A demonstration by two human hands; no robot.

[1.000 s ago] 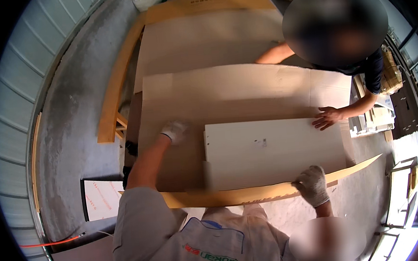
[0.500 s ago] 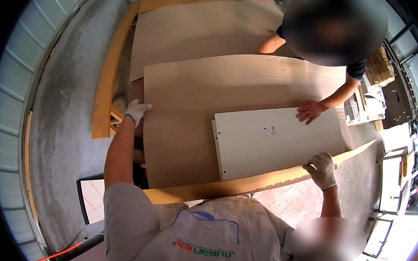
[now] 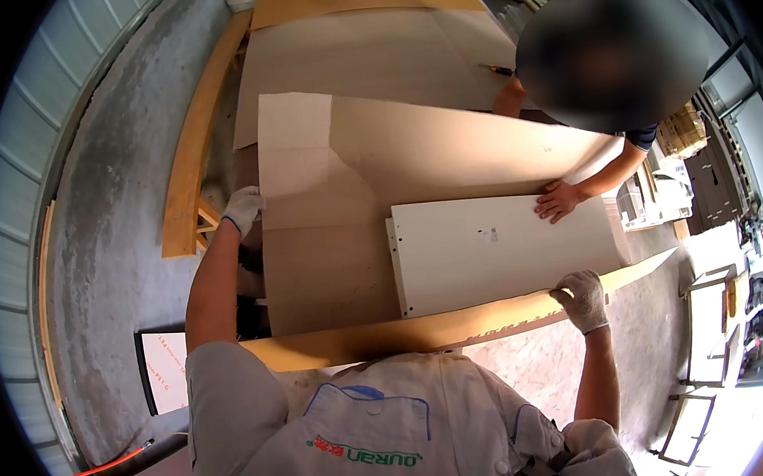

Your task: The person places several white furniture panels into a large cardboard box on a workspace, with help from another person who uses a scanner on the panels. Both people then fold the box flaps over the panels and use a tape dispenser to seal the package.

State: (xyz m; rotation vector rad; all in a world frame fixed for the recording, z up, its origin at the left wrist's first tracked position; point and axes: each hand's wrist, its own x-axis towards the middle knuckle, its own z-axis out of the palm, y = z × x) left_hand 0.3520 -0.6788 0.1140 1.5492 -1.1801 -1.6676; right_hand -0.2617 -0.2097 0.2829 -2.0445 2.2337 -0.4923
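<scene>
A large brown cardboard sheet is spread before me, its near edge bent up as a long flap. My left hand, in a pale work glove, is closed at the sheet's left edge. My gloved right hand grips the upper edge of the flap toward the right. On the cardboard lies a stack of white panels with small holes along the left end. A co-worker's bare hand rests flat on the top panel. Their other arm reaches to the sheet's raised far side.
More cardboard lies beyond the sheet. An orange-brown beam frame runs along the left side. Near the co-worker's arm is a slim dark and yellow tool. A black-edged white board and an orange hose are at lower left.
The cardboard's far side has risen and folds toward me, its left part most. My left hand has drawn in from outstretched fingers to a closed grip. The co-worker's hand shifted slightly left.
</scene>
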